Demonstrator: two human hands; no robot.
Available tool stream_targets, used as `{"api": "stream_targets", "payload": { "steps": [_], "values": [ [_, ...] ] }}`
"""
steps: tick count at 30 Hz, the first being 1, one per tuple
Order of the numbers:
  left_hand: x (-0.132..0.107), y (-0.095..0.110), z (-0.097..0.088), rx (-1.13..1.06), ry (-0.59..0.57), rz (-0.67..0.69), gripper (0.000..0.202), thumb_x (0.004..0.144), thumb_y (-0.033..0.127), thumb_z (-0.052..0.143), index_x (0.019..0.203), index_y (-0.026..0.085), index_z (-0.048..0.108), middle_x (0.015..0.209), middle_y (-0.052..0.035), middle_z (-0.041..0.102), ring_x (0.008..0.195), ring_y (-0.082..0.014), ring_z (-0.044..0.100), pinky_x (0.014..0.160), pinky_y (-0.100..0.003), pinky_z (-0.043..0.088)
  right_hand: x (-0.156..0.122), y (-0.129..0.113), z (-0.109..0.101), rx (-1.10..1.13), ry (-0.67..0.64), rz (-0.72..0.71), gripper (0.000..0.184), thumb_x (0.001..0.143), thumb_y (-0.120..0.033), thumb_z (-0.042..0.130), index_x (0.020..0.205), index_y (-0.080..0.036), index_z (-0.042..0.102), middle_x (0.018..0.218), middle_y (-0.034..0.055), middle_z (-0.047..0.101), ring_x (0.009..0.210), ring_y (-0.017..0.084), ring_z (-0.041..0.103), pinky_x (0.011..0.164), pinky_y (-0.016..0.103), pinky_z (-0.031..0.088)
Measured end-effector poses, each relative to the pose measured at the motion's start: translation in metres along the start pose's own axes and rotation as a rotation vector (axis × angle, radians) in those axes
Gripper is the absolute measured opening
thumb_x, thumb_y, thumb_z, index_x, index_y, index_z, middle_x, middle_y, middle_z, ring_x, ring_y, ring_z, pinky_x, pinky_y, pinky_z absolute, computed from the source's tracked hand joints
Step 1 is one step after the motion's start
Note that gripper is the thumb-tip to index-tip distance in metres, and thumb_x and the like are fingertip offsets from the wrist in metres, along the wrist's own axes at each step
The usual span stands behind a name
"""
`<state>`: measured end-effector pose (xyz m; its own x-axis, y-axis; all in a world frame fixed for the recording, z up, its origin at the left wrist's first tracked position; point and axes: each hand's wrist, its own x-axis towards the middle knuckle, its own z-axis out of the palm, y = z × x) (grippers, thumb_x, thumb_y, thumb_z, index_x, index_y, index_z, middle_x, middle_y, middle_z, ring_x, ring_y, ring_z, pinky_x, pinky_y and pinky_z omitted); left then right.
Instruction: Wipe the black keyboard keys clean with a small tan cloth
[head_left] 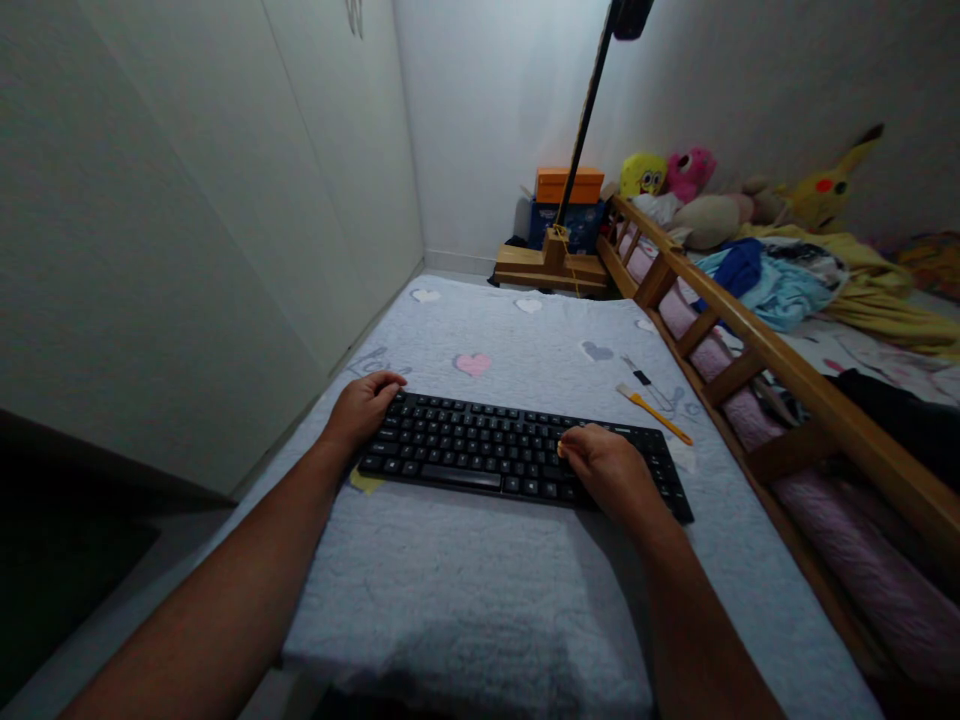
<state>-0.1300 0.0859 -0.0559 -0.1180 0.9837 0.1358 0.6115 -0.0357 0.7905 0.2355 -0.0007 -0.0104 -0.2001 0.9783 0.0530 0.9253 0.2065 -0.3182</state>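
A black keyboard (472,440) lies flat, slightly angled, on the cloth-covered table. Its left end is gripped by my left hand (364,410), fingers curled over the far corner. Over the keys on the right side, my right hand (604,465) is closed in a pinch. A small yellowish bit shows at its fingertips, too small to name, and the hand covers some of the keys there. Beyond the keyboard's right end lie a brush (656,412) with a yellow-orange handle and a thin metal tool (645,380) with a black middle part.
A pale blue cloth (480,570) with heart prints covers the table. Along the right runs a wooden bed rail (757,345), with clothes and plush toys behind it. A wooden stand (551,262) with a tall pole and boxes sits at the far end. White cabinet doors (300,200) flank the left.
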Motion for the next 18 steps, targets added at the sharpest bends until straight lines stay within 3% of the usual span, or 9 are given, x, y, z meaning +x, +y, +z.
{"api": "stream_targets", "payload": {
  "steps": [6, 13, 18],
  "values": [
    [0.0, 0.001, -0.001, 0.003, 0.004, 0.004, 0.036, 0.077, 0.042, 0.052, 0.092, 0.017, 0.072, 0.087, -0.0052, 0.072, 0.086, -0.025, 0.065, 0.083, -0.037, 0.049, -0.007, 0.008, -0.01, 0.023, -0.106, 0.011, 0.018, 0.091, -0.023, 0.056, 0.087, -0.022, 0.073, 0.088, 0.0049, 0.072, 0.086, 0.02, 0.066, 0.075, 0.028, 0.043],
    [-0.001, 0.0, 0.0, 0.009, 0.023, 0.006, 0.034, 0.076, 0.041, 0.053, 0.091, 0.019, 0.072, 0.088, -0.0046, 0.074, 0.086, -0.025, 0.065, 0.084, -0.036, 0.05, -0.002, 0.008, -0.006, 0.103, 0.034, 0.037, 0.019, 0.092, -0.026, 0.056, 0.091, -0.021, 0.073, 0.093, 0.0058, 0.073, 0.087, 0.02, 0.067, 0.079, 0.029, 0.045],
    [-0.004, -0.001, -0.002, -0.011, 0.072, 0.015, 0.034, 0.077, 0.041, 0.056, 0.094, 0.017, 0.072, 0.087, -0.0055, 0.072, 0.082, -0.0234, 0.065, 0.081, -0.035, 0.05, -0.002, 0.008, -0.004, 0.026, -0.037, 0.021, 0.02, 0.092, -0.025, 0.054, 0.09, -0.022, 0.074, 0.091, 0.0064, 0.072, 0.087, 0.021, 0.067, 0.078, 0.029, 0.044]
  ]
}}
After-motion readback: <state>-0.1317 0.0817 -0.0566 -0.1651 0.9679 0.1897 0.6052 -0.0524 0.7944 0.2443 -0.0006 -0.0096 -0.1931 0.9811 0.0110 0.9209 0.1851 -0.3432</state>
